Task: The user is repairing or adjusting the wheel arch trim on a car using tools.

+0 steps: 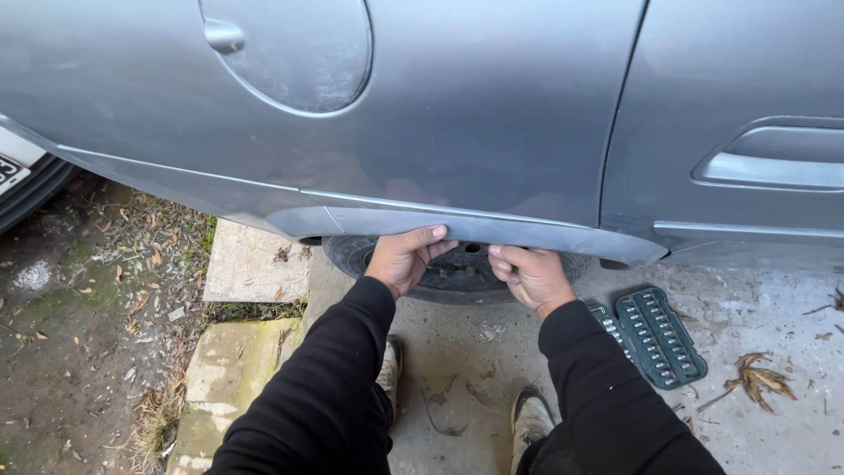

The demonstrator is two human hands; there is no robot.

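A silver car's rear quarter panel fills the upper view, with a round fuel filler door [290, 53] and a rear door handle [774, 163]. Both of my hands reach under the wheel arch trim [475, 227]. My left hand [403, 259] grips the arch edge with fingers curled over it. Just to its right, my right hand [527, 274] grips the same edge. Behind them sits the tyre [444, 273] with a dark steel wheel. My black sleeves run down to the bottom of the view.
An open green socket set case [655, 334] lies on the concrete to the right of the wheel. My two shoes [527, 422] stand below the wheel. A concrete slab [255, 264], grass and dead leaves lie at left. Another vehicle's corner [18, 176] shows at far left.
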